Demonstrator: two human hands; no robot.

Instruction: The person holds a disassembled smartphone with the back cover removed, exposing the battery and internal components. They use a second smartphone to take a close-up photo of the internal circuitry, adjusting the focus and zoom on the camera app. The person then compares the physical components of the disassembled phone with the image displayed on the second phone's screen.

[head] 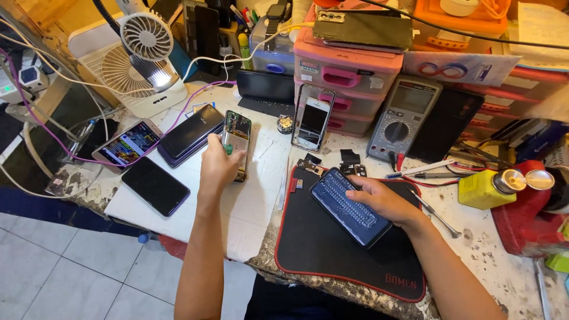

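My left hand grips an opened phone with its back cover off, circuit board showing, resting on the white sheet. My right hand holds a dark blue phone frame with rows of small cut-outs, tilted over the black mat with a red edge. Small loose black parts lie just beyond the mat.
Several phones lie at left: a lit one, a dark stack, a black one. A white phone leans on pink drawers. A multimeter, yellow bottle, tweezers, a white fan and cables surround the bench.
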